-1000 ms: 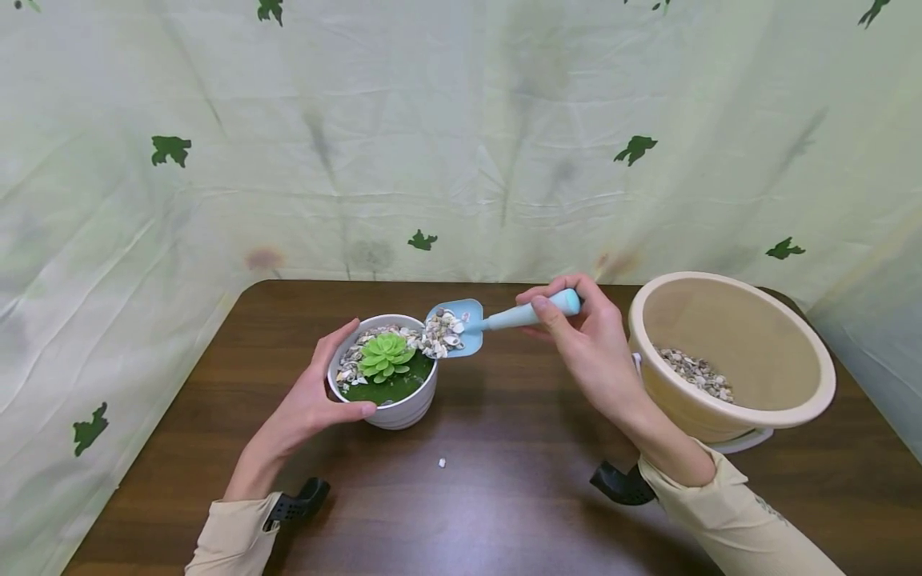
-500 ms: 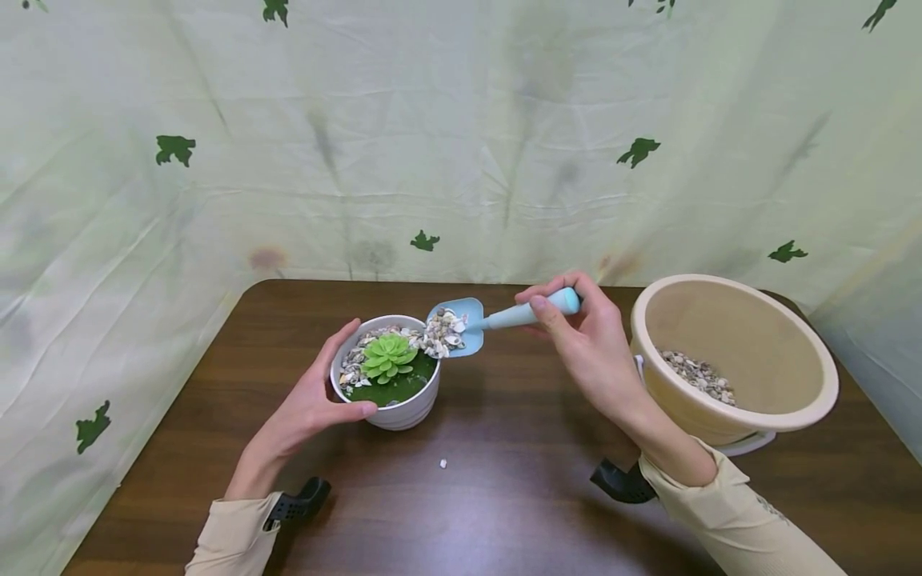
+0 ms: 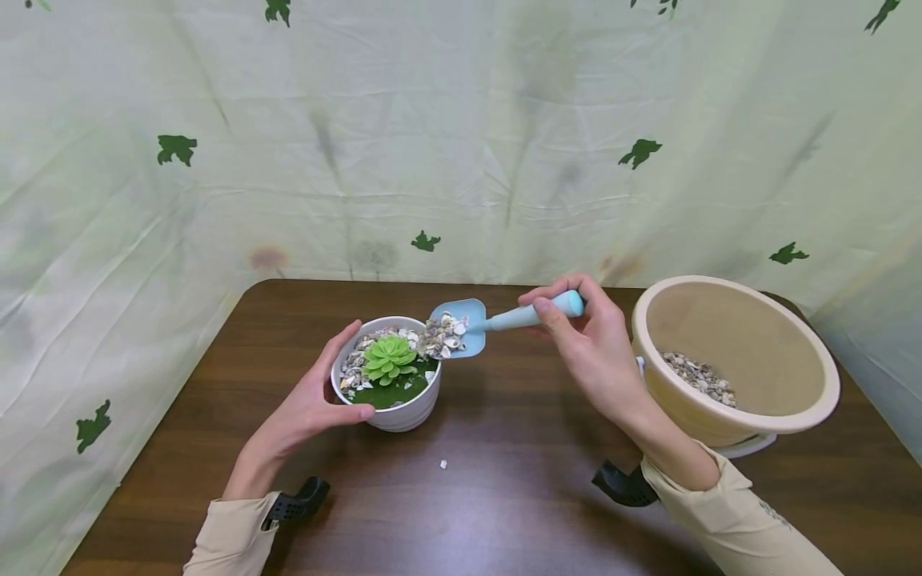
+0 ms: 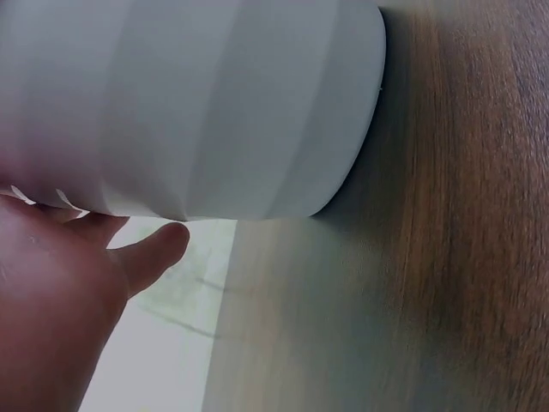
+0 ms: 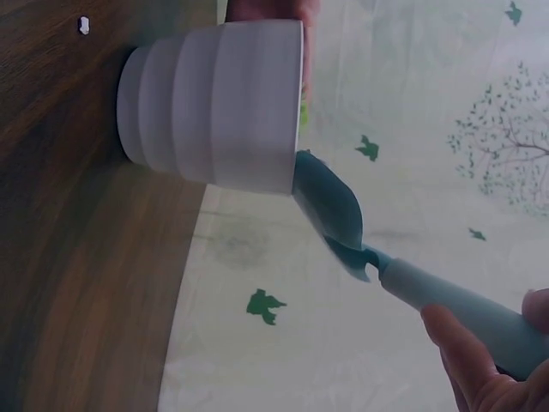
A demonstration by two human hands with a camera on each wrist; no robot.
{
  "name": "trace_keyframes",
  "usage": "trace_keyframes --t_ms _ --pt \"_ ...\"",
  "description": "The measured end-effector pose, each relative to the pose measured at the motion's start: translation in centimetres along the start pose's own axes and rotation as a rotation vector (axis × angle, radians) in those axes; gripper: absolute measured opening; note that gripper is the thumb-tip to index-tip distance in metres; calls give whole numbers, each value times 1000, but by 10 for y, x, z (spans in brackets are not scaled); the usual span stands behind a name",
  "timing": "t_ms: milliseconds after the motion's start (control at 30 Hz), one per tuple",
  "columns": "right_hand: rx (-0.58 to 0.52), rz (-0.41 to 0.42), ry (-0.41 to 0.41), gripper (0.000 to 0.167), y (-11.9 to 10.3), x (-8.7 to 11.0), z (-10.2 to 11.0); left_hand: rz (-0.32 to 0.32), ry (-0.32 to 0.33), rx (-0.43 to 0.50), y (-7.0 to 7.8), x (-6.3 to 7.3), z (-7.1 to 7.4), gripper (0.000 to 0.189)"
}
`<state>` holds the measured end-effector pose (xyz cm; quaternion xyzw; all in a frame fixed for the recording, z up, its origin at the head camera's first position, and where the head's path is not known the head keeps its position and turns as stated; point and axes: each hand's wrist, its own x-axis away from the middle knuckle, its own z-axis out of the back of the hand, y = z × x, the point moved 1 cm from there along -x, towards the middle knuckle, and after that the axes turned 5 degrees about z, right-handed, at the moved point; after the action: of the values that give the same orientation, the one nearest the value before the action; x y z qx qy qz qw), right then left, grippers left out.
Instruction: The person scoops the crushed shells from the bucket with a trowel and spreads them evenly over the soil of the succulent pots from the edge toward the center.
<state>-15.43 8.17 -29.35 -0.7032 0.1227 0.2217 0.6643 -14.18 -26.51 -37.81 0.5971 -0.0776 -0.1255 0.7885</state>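
Observation:
In the head view my left hand [image 3: 310, 400] holds a white ribbed plant pot [image 3: 405, 418] at its left side, thumb at the front of the rim and fingers at the back. A green succulent [image 3: 390, 360] stands in it, with pebbles along the left and back and green base showing at the front. My right hand [image 3: 601, 352] grips the handle of a light blue trowel [image 3: 515, 318], loaded with pebbles [image 3: 444, 334]. The blade's tip is at the pot's right rim. In the right wrist view the trowel blade [image 5: 334, 210] tilts down toward the pot's mouth.
On the right stands a big cream bucket [image 3: 735, 420] with more pebbles [image 3: 699, 378] at its bottom, close beside my right forearm. One small white pebble [image 3: 442, 464] lies on the dark wooden table [image 3: 504, 512]. A leaf-patterned curtain [image 3: 468, 144] hangs behind the table.
A few pebbles have slid off the trowel, and white ones now lie on the green base at the pot's right side. Both hands stay nearly in place.

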Motion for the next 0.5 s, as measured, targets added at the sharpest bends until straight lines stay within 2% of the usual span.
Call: trace_keyframes --t_ms 300,500 --pt "18 3 7 17 -3 6 2 -8 15 18 0 -1 -1 106" --pt "39 22 6 16 -6 8 0 -28 59 -140 1 -1 0 105"
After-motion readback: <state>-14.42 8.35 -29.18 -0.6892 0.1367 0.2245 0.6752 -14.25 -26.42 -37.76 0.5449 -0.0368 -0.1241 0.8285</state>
